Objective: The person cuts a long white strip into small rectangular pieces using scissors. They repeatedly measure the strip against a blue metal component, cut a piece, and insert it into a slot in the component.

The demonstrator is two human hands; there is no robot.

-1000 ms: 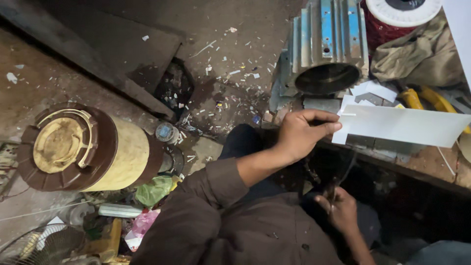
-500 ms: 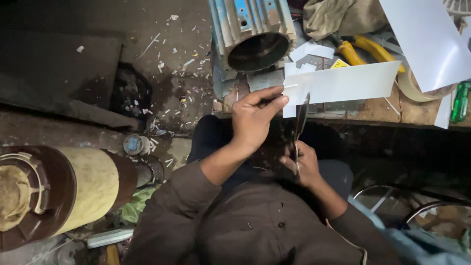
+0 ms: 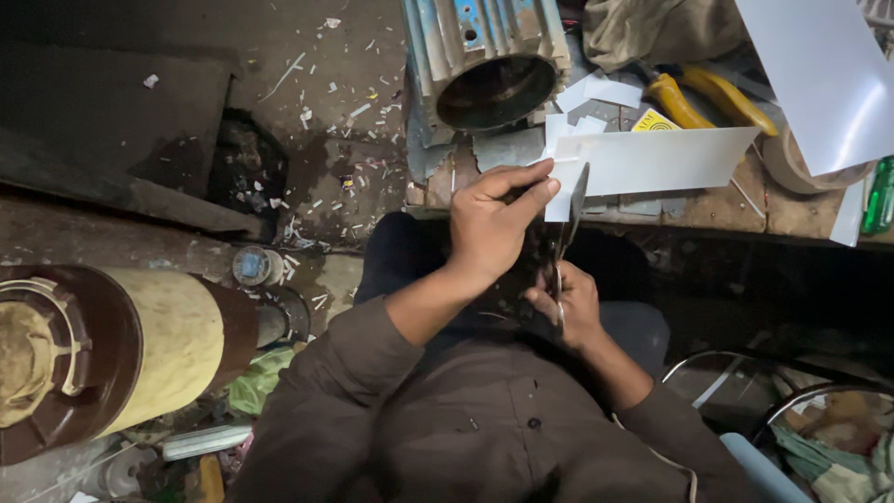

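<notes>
My left hand pinches the left end of a long white paper strip, held level over the bench edge. My right hand sits lower, near my lap, closed around the handles of a pair of scissors. The scissor blades point upward and meet the strip's lower edge just right of my left thumb. My brown sleeves and shirt fill the lower middle of the view.
A ribbed blue-grey motor housing lies on the wooden bench, with yellow-handled pliers, a large white sheet, a rag and a green bottle. A cream and brown cylinder lies at left on the littered floor.
The scissors rose from my lap to the strip's lower edge. My left hand drew the strip nearer. The view swung right, so the motor housing and cylinder shifted left.
</notes>
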